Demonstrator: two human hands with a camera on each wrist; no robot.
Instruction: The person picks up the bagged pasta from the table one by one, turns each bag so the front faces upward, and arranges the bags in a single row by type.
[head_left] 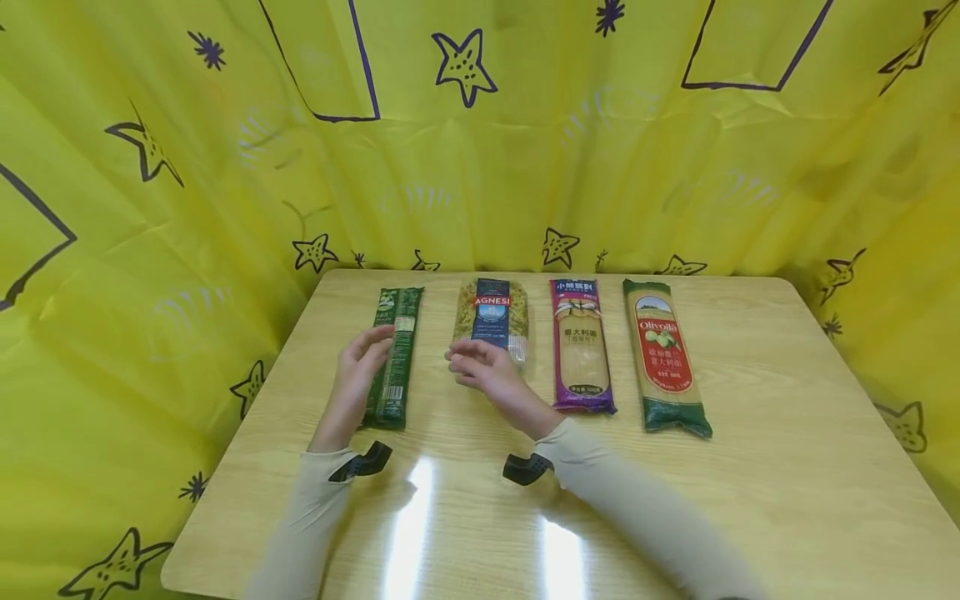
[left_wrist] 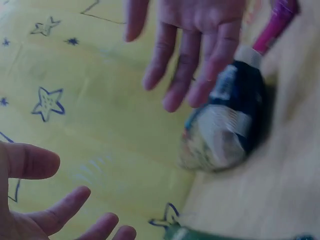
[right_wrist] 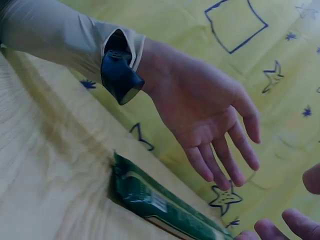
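Observation:
My left hand is over the green pasta packet at the left of the row, overlapping it in the head view. In the right wrist view its fingers hang relaxed, with nothing held, above that packet. My right hand overlaps the lower edge of the Agnesi pasta bag, a clear bag with a dark blue band. The left wrist view has its fingers loosely spread and holding nothing. Both palms face each other across a gap.
Right of the Agnesi bag lie a purple-edged spaghetti packet and a red and green Olivoila spaghetti packet. All rest on a light wooden table. A yellow curtain printed with stars hangs behind and beside it.

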